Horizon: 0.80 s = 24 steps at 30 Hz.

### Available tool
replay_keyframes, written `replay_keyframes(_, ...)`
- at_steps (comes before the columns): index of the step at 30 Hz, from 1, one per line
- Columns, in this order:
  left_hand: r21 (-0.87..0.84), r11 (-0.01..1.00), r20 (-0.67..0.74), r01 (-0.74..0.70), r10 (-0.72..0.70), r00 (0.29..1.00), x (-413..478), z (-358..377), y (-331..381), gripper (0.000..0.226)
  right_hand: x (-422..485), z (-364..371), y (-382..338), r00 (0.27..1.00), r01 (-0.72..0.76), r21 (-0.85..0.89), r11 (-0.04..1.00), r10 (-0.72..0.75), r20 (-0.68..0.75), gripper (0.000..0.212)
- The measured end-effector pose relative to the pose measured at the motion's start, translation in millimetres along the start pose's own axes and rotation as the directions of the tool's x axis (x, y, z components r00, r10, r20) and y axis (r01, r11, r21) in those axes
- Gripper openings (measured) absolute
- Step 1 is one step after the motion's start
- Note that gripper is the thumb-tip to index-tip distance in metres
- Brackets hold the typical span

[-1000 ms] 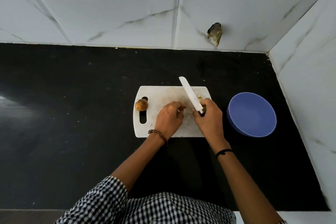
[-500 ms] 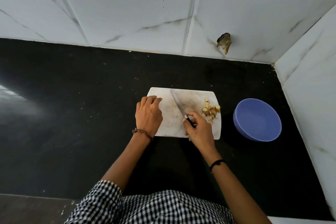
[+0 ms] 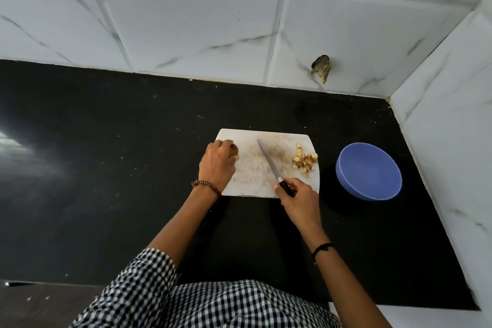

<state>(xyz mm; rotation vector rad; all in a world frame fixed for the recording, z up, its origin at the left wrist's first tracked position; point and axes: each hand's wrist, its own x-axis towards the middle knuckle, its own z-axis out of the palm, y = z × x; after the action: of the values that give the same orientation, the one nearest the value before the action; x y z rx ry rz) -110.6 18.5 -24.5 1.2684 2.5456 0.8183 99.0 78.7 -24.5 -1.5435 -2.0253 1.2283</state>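
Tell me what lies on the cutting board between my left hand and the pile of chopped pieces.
The knife, blade slanting across the stained cutting board, handle gripped by the right hand; seen in the head view.

Left hand [image 3: 217, 165] covers left end of cutting board [image 3: 279, 141]; brown lump [image 3: 234, 151] under its curled fingers [image 3: 226, 144] mostly hidden, can't identify. Right hand [image 3: 299, 197] wraps knife [image 3: 267, 160] handle, only a dark bit shows. Chopped pieces [image 3: 305, 160] too small to name. Dark scrap [image 3: 322, 68] on wall tile unclear. Checked shirt [image 3: 213, 303] cut off at bottom edge
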Motion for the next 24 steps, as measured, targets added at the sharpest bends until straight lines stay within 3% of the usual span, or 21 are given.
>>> replay_keyframes(7,-0.285,0.948,0.085,-0.142,0.173,0.981,-9,24,35,0.044,-7,3,-2,0.998,-0.051,0.023,0.998,0.052,-0.028,0.026)
replay_keyframes(10,-0.333,0.926,0.124,-0.177,0.229,0.966,-5,33,41,0.045,-10,3,1,0.996,-0.081,0.036,0.996,0.082,-0.046,0.023)
replay_keyframes(15,-0.386,0.909,0.141,-0.157,0.226,0.964,6,37,44,0.048,-12,0,12,0.988,-0.126,0.082,0.989,0.133,-0.079,0.022)
replay_keyframes(24,-0.373,0.927,0.181,-0.039,0.114,0.977,13,37,37,0.047,-18,-4,-2,0.996,-0.041,0.058,0.997,0.046,-0.081,0.039)
